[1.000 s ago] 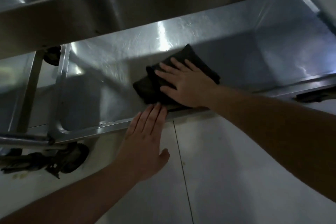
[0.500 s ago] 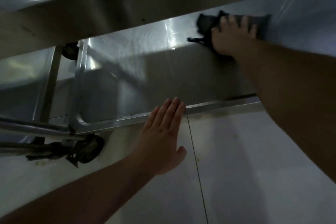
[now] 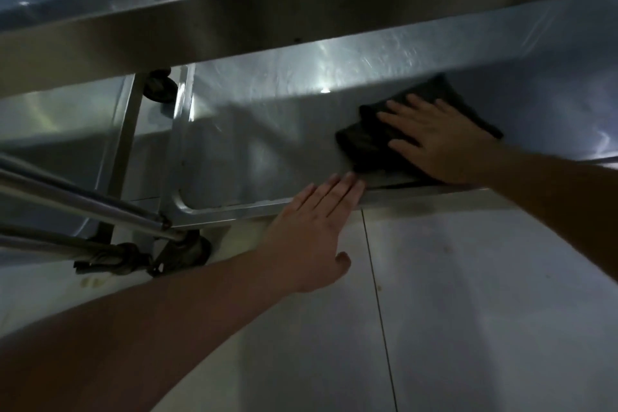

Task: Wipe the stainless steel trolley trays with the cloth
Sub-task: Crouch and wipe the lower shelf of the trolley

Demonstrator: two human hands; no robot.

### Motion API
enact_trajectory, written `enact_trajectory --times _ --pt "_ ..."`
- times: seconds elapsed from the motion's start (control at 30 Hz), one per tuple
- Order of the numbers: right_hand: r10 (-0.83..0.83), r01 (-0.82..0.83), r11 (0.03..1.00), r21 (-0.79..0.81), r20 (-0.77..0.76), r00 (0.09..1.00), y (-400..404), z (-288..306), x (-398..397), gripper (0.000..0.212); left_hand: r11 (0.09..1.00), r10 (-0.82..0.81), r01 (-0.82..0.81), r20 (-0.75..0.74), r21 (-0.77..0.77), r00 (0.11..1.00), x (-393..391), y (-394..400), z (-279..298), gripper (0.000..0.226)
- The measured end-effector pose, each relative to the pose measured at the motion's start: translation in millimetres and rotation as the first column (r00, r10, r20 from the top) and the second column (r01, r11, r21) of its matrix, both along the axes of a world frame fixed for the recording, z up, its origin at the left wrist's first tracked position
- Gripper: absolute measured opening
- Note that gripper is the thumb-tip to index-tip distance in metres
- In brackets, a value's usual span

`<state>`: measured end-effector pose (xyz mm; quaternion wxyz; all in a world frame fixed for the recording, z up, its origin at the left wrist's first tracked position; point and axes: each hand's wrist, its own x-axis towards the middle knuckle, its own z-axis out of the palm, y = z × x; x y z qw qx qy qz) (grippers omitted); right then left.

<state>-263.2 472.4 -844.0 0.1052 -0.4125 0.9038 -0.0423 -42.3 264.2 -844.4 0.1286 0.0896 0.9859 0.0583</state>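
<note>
Cloth (image 3: 374, 140) lies flat under your spread right hand (image 3: 441, 140) at the lower tray's (image 3: 267, 144) near rim; unwiped steel stretches leftward; your left hand (image 3: 311, 237), fingers together, rests there.

Nothing is being worn on either forearm, both being shown bare with no sleeve reaching into view, and no ring, watch, band or glove is being carried on the left hand (image 3: 309, 231) or the right hand (image 3: 441, 140).
</note>
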Motion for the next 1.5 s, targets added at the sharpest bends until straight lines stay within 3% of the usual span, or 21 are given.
enact_trajectory --times 0.1,0.2,0.27,0.37,0.47,0.6,0.73,0.8,0.9,1.0,1.1,1.17,1.27,1.5 --pt "-0.26 0.26 0.966 0.016 -0.002 0.966 25 2 -29 0.079 0.993 0.115 -0.115 -0.022 -0.014 0.993 9 -41 1 0.093" --pt "-0.408 0.408 0.913 0.005 -0.009 0.913 13 -3 -47 0.078 0.922 0.386 -0.383 -0.07 0.054 0.92 24 -97 3 0.076" --pt "-0.53 0.53 0.848 0.011 0.027 0.847 -13 -3 -56 0.075 0.854 0.52 -0.52 -0.081 0.02 0.85 32 -126 1 0.074" --pt "-0.63 0.632 0.774 0.028 0.132 0.765 -65 5 -66 0.072 0.809 0.584 -0.587 -0.081 -0.021 0.808 38 -139 -5 0.078" --pt "-0.507 0.51 0.86 0.022 0.167 0.846 -125 12 -50 0.069 0.803 0.594 -0.596 -0.09 -0.006 0.8 38 -138 -10 0.083" --pt "-0.201 0.202 0.979 0.008 0.15 0.968 -193 10 13 0.065 0.803 0.591 -0.595 -0.118 -0.004 0.798 39 -138 -8 0.083" --pt "0.21 -0.208 0.978 -0.03 0.094 0.973 -152 -6 65 0.065 0.8 0.594 -0.6 -0.13 -0.007 0.794 39 -134 -8 0.083" --pt "0.316 -0.313 0.949 -0.042 0.093 0.944 -99 -7 61 0.06 0.808 0.585 -0.59 -0.114 -0.009 0.803 39 -135 -7 0.085" --pt "0.201 -0.202 0.979 0.01 0.067 0.977 -27 -2 25 0.056 0.814 0.575 -0.581 -0.119 -0.019 0.81 40 -136 -8 0.086" --pt "-0.127 0.126 0.991 0.036 0.032 0.991 -4 1 -20 0.066 0.813 0.576 -0.583 -0.13 -0.016 0.807 40 -137 -12 0.085" --pt "-0.433 0.432 0.901 0.034 0.053 0.9 -46 -1 -48 0.075 0.81 0.578 -0.586 -0.148 -0.016 0.802 40 -138 -16 0.082" --pt "-0.535 0.536 0.844 0.019 0.091 0.84 -90 -1 -53 0.072 0.806 0.583 -0.592 -0.154 -0.015 0.797 40 -138 -18 0.082" --pt "-0.533 0.539 0.842 -0.013 0.135 0.835 -158 0 -42 0.07 0.803 0.588 -0.596 -0.149 -0.013 0.795 41 -140 -21 0.081" --pt "-0.152 0.163 0.983 -0.087 0.121 0.981 -259 -5 29 0.065 0.782 0.615 -0.623 -0.146 -0.013 0.775 42 -137 -20 0.087"
